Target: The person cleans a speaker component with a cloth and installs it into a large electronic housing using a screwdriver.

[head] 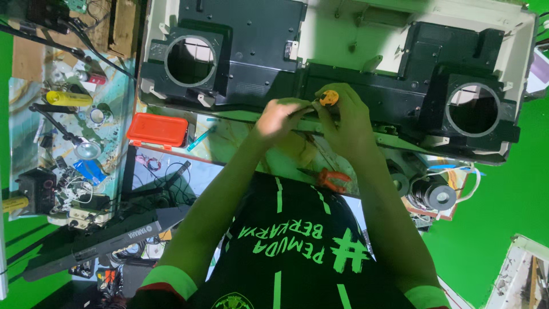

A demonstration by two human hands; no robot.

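So the right hand (344, 117) is wrapped around a screwdriver (329, 97) with a stubby orange-yellow handle. The fingers are closed on it and the handle end pokes out the top of the fist. The left hand (279, 117) sits right beside it, nearly touching, with its fingertips pinched on the thin dark shaft coming off the tool. Can't make out the tip itself, the fingers cover it.

Both hands are working at the near edge of a big black-and-cream machine housing (257, 46) that takes up most of the far side of the desk (240, 134). It has two round openings: one (190, 60) near its left end, the other (473, 109) near its right end. The screwdriver is roughly midway between them, against the long black bar along the housing's front.

Closer in, just under the right wrist near the front edge of the desk, there's a pair of orange-handled pliers (331, 180). Off to the right of those are a couple of dark round spools (437, 195) by the right corner.

On the left, an orange plastic case (158, 129) lies just in front of the housing, with a small blue pen-like thing (200, 139) next to it. Further left is a messy pile of bits, including a yellow cylinder (68, 98). A long grey keyboard-looking thing (103, 240) lies slanted off the front left corner.
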